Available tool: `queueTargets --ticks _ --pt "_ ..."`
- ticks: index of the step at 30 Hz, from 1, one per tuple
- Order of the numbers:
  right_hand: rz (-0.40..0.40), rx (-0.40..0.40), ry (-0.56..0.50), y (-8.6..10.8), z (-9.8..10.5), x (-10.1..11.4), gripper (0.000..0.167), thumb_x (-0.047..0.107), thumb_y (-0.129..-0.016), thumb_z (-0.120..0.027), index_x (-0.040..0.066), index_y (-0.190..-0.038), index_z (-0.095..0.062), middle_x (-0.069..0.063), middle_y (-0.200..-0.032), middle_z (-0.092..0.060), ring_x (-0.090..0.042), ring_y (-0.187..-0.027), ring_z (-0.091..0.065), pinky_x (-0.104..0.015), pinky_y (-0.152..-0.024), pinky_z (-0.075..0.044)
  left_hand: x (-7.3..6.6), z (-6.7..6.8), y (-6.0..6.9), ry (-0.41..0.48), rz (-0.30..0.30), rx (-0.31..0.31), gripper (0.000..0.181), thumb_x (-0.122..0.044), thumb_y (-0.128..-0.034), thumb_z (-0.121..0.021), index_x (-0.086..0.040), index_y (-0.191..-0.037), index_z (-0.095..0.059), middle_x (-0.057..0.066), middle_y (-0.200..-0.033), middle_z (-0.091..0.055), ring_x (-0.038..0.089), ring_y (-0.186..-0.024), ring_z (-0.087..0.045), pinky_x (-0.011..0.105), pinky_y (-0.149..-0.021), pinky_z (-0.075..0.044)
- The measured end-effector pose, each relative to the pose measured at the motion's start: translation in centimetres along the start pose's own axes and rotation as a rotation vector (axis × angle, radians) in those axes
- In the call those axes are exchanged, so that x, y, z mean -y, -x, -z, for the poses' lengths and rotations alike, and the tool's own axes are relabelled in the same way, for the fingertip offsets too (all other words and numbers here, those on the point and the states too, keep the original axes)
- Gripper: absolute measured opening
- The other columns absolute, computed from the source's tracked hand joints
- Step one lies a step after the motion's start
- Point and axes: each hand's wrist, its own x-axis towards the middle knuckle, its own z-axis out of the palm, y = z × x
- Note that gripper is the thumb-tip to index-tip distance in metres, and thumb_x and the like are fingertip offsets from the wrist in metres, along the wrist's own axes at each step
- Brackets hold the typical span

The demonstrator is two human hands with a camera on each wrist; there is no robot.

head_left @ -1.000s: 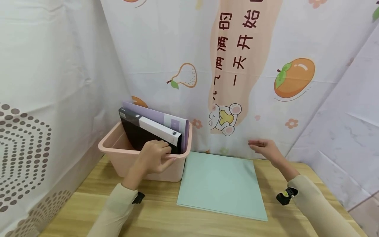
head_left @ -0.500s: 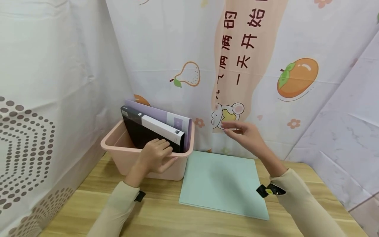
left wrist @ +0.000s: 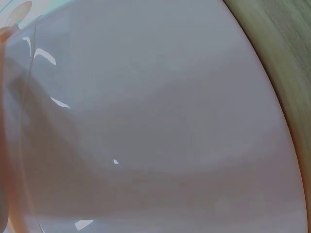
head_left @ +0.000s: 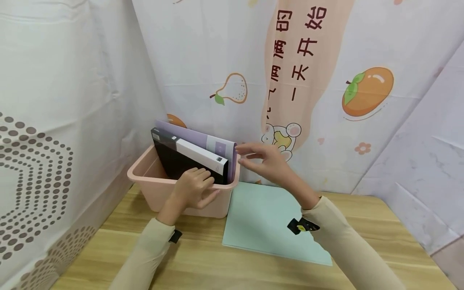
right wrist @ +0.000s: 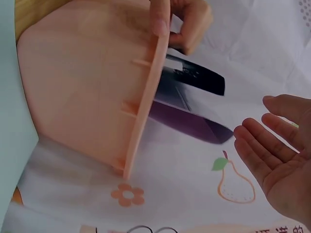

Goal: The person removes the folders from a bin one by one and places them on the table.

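Observation:
My left hand [head_left: 192,188] grips the near rim of a pink plastic bin [head_left: 152,197], thumb outside and fingers over the edge. Inside the bin lean a black file folder [head_left: 170,159] with a white spine label and, behind it, a purple file folder [head_left: 193,138]. My right hand [head_left: 266,161] is in the air by the bin's right end, fingertips beside the purple folder's upper corner. Its fingers are extended and hold nothing; the right wrist view shows a small gap to the purple folder [right wrist: 194,127]. The bin's wall [left wrist: 160,121] fills the left wrist view.
A flat mint-green sheet or folder stack [head_left: 268,209] lies on the wooden table [head_left: 203,262], just right of the bin. A white printed curtain [head_left: 203,48] hangs close behind the bin and along the left.
My right hand has swung left, from above the mint-green stack's far right corner to beside the purple folder. My left hand has stayed on the bin's rim. The view has shifted slightly.

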Motion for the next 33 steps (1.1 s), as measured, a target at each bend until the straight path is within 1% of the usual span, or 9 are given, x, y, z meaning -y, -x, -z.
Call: queueTargets --ticks 4,8,12,14,16,19,23,27,33 --pt "0.018 0.009 0.031 -0.5 -1.5 -0.2 0.032 0.007 -0.091 -0.075 -0.002 -0.121 -0.071 -0.017 -0.120 -0.073 -0.030 -0.110 -0.072 -0.039 -0.092 -0.059 0.1 -0.1 0.0 -0.014 -0.012 -0.010 0.054 -0.045 -0.1013 -0.039 -0.011 -0.064 -0.058 0.003 -0.061 -0.056 0.017 -0.055 -0.052 0.029 -0.052 -0.045" --pt "0.027 -0.013 0.069 -0.8 -2.5 -0.4 0.034 0.008 -0.089 -0.078 -0.003 -0.120 -0.071 -0.016 -0.116 -0.074 -0.030 -0.105 -0.073 -0.038 -0.088 -0.060 0.1 -0.2 0.0 -0.024 -0.017 -0.013 0.053 -0.044 -0.1012 -0.040 -0.011 -0.064 -0.058 0.003 -0.061 -0.056 0.017 -0.055 -0.051 0.029 -0.052 -0.045" --pt "0.034 -0.025 0.050 -1.0 -3.2 -0.5 0.035 0.007 -0.088 -0.078 -0.005 -0.120 -0.071 -0.018 -0.115 -0.073 -0.030 -0.102 -0.074 -0.040 -0.088 -0.060 0.2 -0.3 0.0 -0.035 -0.030 -0.037 0.051 -0.042 -0.1004 -0.041 -0.011 -0.063 -0.056 0.002 -0.060 -0.055 0.017 -0.053 -0.051 0.028 -0.050 -0.043" --pt "0.022 -0.022 0.042 -1.1 -3.6 -0.6 0.034 0.007 -0.088 -0.078 -0.005 -0.119 -0.071 -0.018 -0.115 -0.074 -0.029 -0.100 -0.074 -0.040 -0.088 -0.060 0.3 -0.4 0.1 -0.035 -0.036 -0.050 0.049 -0.040 -0.0999 -0.042 -0.011 -0.063 -0.056 0.002 -0.060 -0.055 0.016 -0.053 -0.050 0.028 -0.050 -0.043" --pt "0.008 -0.020 0.036 -1.2 -4.0 -0.7 0.034 0.007 -0.088 -0.077 -0.005 -0.119 -0.071 -0.018 -0.115 -0.074 -0.028 -0.098 -0.075 -0.041 -0.088 -0.060 0.3 -0.4 0.2 -0.033 -0.039 -0.054 0.048 -0.039 -0.0996 -0.043 -0.011 -0.063 -0.056 0.002 -0.060 -0.054 0.016 -0.053 -0.050 0.028 -0.050 -0.042" --pt "-0.014 -0.023 0.020 -1.1 -4.4 -0.9 0.033 0.006 -0.089 -0.077 -0.006 -0.119 -0.071 -0.019 -0.114 -0.074 -0.027 -0.097 -0.075 -0.040 -0.087 -0.061 0.3 -0.4 0.2 -0.029 -0.036 -0.042 0.048 -0.040 -0.0996 -0.043 -0.011 -0.063 -0.056 0.002 -0.060 -0.055 0.016 -0.054 -0.050 0.028 -0.050 -0.042" --pt "-0.032 -0.029 -0.003 -1.0 -4.8 -1.2 0.033 0.005 -0.090 -0.076 -0.006 -0.121 -0.070 -0.019 -0.114 -0.074 -0.027 -0.096 -0.076 -0.035 -0.086 -0.061 0.2 -0.3 0.2 -0.025 -0.032 -0.033 0.049 -0.042 -0.1000 -0.042 -0.011 -0.064 -0.056 0.002 -0.061 -0.055 0.016 -0.054 -0.051 0.028 -0.050 -0.043" --pt "-0.052 -0.033 -0.021 -1.0 -5.1 -1.5 0.033 0.004 -0.090 -0.075 -0.006 -0.122 -0.069 -0.019 -0.111 -0.075 -0.027 -0.096 -0.076 -0.029 -0.084 -0.061 0.2 -0.4 0.2 -0.018 -0.034 -0.042 0.048 -0.041 -0.0998 -0.043 -0.011 -0.064 -0.056 0.002 -0.061 -0.055 0.016 -0.054 -0.050 0.028 -0.050 -0.042" --pt "-0.075 -0.038 -0.057 -1.0 -5.4 -1.4 0.032 0.004 -0.089 -0.076 -0.006 -0.119 -0.071 -0.019 -0.106 -0.076 -0.028 -0.093 -0.077 -0.028 -0.080 -0.061 0.2 -0.4 0.1 -0.013 -0.030 -0.047 0.046 -0.040 -0.0987 -0.045 -0.011 -0.064 -0.054 0.002 -0.060 -0.054 0.016 -0.054 -0.050 0.027 -0.049 -0.041"
